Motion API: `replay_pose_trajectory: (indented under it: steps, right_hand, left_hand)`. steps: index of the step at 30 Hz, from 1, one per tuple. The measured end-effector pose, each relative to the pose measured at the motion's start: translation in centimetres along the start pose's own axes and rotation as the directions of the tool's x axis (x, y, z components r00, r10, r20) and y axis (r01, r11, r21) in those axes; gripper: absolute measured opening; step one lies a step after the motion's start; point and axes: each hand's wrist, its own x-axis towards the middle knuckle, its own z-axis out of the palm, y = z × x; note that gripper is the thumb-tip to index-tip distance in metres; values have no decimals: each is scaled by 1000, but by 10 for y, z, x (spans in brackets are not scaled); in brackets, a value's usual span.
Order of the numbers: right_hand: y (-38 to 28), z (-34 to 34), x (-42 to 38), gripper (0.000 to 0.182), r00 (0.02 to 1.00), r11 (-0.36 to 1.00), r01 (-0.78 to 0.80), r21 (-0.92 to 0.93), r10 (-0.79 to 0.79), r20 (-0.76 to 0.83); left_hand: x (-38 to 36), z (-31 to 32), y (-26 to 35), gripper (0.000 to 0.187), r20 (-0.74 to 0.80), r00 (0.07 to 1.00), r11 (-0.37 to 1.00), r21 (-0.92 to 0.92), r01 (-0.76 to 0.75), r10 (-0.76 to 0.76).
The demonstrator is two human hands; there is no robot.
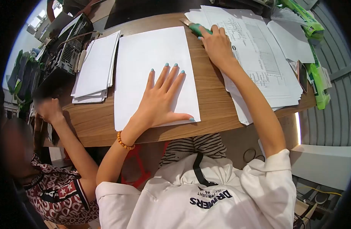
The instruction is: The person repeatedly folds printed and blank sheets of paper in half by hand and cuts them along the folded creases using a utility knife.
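Note:
A large blank white sheet of paper lies on the wooden table in front of me. My left hand is pressed flat on its lower right part, fingers stretched and thumb out to the side. Beyond the sheet's upper right corner, my right hand is closed around a green utility knife, whose tip points left towards the sheet. The fingers cover part of its handle. That hand rests at the left edge of a pile of printed papers.
A stack of white paper lies left of the sheet, beside a black metal computer case. Another person's hand is at the table's left edge. A phone and green plastic packaging sit at the right.

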Motion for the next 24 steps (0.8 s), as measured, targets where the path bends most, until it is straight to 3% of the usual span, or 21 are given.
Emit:
replay_pose_trajectory:
  steps: [4,6,7,9,11,12,14,16,20,22,23,24]
  right_hand:
    - [21,-17,5,36,992,997,-77,-10,75,-104]
    - [40,-44,-9,38,983,984,-173,31,175,-62]
    - [52,-54,-18,38,985,986,-168,9,169,-22]
    - [66,-69,-41,39,978,986,-156,-55,162,132]
    - [60,-81,-67,43,993,984,119,-130,-119,1]
    - [41,-96,-79,52,974,975,220,27,-222,48]
    - [1,-114,-106,73,877,806,284,519,-438,200]
    - [-30,-120,-133,68,775,736,398,548,-590,229]
    - [-49,-106,-167,53,752,701,461,545,-634,180]
    - [-50,-101,-174,38,749,714,610,344,-662,44]
    - [-50,-104,-178,26,776,707,591,389,-630,-35]
    - [-49,-109,-180,26,778,707,588,392,-627,-37]
  left_hand:
    - [0,-4,0,112,42,999,999,-4,33,-33]
    - [-2,-6,0,92,55,998,997,-68,32,-28]
    - [-2,-6,-1,92,49,998,996,-74,40,-36]
    - [-1,-5,-6,65,-24,995,915,-394,83,-100]
    - [-1,-6,-9,54,5,992,892,-437,117,-127]
    - [0,-7,-10,46,38,989,867,-476,145,-145]
    - [1,-11,-10,43,53,986,851,-498,166,-161]
    - [2,-16,-9,41,73,983,836,-517,183,-171]
    - [-4,-24,0,37,97,976,834,-508,218,-196]
    - [-10,-32,7,36,107,972,842,-485,236,-211]
    - [-13,-39,10,36,152,973,866,-447,223,-171]
    - [-15,-46,13,35,199,971,888,-410,206,-133]
